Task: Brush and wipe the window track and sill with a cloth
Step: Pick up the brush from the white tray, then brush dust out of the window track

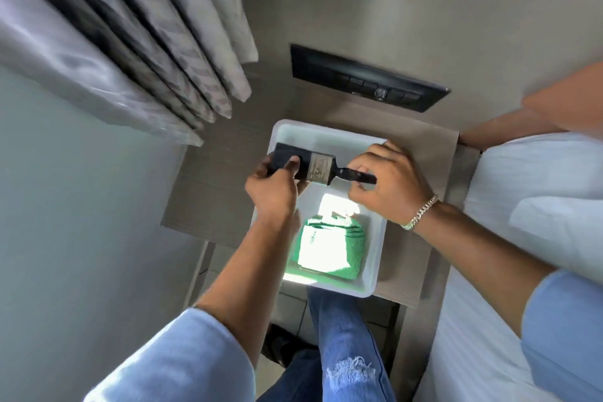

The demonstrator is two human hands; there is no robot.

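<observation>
Beside a bed, on a grey nightstand: one white tray holding one folded green cloth, possibly several layers. Above it, one brush, left hand clamped on bristles, right hand gripping handle.

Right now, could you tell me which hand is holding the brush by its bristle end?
The left hand grips the brush at its dark bristles; the right hand, wearing a bracelet, holds the handle.
</observation>
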